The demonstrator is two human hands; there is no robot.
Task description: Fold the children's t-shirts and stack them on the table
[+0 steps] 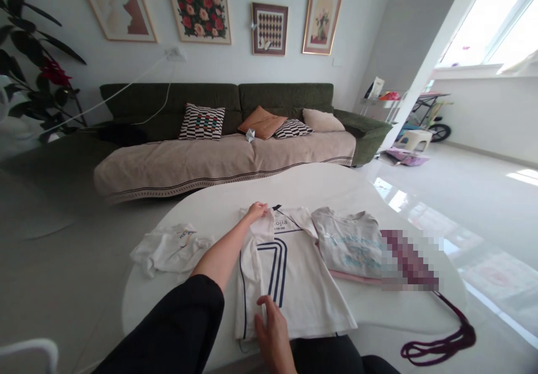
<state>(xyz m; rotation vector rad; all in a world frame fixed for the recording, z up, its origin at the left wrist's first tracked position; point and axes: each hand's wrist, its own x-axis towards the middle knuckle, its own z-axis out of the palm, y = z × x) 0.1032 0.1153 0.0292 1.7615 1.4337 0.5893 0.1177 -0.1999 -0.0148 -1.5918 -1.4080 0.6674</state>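
A white jersey (294, 273) with a dark blue number lies flat on the white table (395, 312), its left side folded in over the front. My left hand (257, 210) reaches to the far end and pinches the folded edge at the shoulder near the collar. My right hand (273, 329) is at the near hem, fingers curled onto the lower end of the same fold. Both hands touch only this jersey.
A crumpled white garment (168, 248) lies to the left. A pale shirt with teal print (351, 242) lies to the right over something pink. A maroon cord (441, 346) trails off the table's right edge. A green sofa (227, 138) with cushions stands behind.
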